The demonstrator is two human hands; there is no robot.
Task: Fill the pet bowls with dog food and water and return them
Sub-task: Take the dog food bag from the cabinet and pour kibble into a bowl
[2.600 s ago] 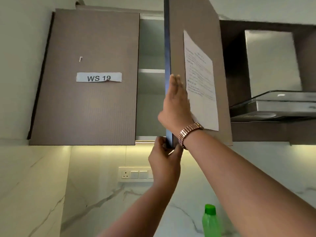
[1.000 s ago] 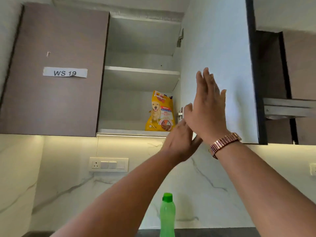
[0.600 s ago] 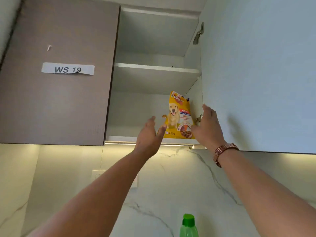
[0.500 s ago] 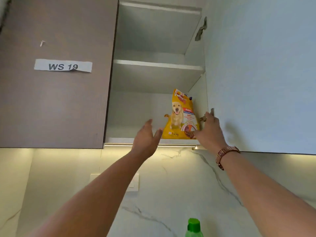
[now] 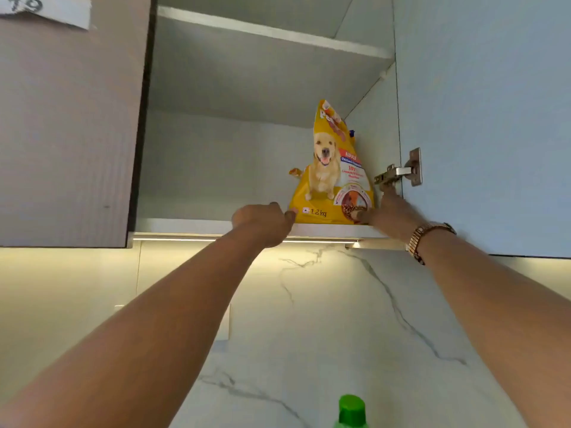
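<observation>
Flanking one yellow dog food bag (image 5: 332,177), left hand (image 5: 262,222) and right hand (image 5: 391,214) touch its lower corners, grip unclear.

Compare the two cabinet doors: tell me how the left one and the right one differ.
The left door is shut, showing its brown ribbed front; the right door is swung open, showing its plain pale inner face. The left door carries a paper label ending in "19"; the right door shows a metal hinge and no label. Both belong to the same wall cabinet holding the dog food bag.
</observation>
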